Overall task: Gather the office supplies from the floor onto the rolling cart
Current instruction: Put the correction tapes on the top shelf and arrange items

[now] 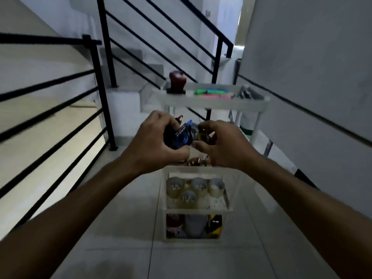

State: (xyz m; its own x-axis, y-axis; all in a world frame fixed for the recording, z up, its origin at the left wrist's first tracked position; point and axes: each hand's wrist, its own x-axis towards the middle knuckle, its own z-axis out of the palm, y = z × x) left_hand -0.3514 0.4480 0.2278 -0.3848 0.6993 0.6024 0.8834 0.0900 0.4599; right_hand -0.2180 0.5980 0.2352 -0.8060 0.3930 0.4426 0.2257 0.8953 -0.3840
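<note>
My left hand (pixel 159 135) grips a blue tape dispenser (pixel 182 134) in mid-air, with other small items bunched behind it. My right hand (pixel 219 141) holds small brownish tape rolls (pixel 206 135) right against the dispenser. Both hands hover between a clear acrylic shelf box (pixel 233 190) on the floor below and the white rolling cart (pixel 209 104) just beyond. The cart's top tray carries a dark red stamp (pixel 177 81), bright sticky notes (pixel 211 93) and dark clips (pixel 246 93). The box holds several clear tape rolls (pixel 194 190) and darker items (pixel 193 226) on its lower level.
A black stair railing (pixel 100 77) runs along the left, with steps going up behind the cart. A grey wall (pixel 312 77) closes the right side. Pale floor tiles (pixel 120 228) surround the box. A green-and-white object (pixel 246 125) shows on the cart's lower level.
</note>
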